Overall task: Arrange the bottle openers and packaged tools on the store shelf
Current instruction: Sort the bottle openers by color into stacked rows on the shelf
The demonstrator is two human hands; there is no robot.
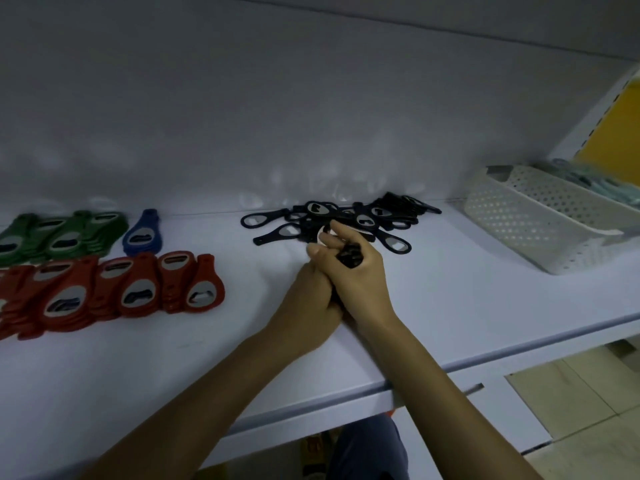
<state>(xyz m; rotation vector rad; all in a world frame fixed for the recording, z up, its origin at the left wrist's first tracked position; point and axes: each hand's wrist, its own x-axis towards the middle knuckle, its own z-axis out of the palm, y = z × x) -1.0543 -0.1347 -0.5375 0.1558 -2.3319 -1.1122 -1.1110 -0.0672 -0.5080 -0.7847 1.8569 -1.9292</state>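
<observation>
A loose pile of black bottle openers (346, 220) lies at the middle back of the white shelf (467, 306). In front of the pile both my hands meet. My right hand (360, 275) grips a stack of black openers (350, 258), its forefinger stretched toward the pile. My left hand (313, 296) is curled against the same stack from the left. At the left lie rows of red openers (114, 292), green openers (55, 237) and one blue opener (142, 233).
A white perforated basket (540, 216) holding pale green packaged items (595, 181) stands at the back right. The shelf's front edge (381, 393) runs diagonally below my forearms. A white back wall (277, 116) rises behind the shelf. Tiled floor (571, 393) shows at lower right.
</observation>
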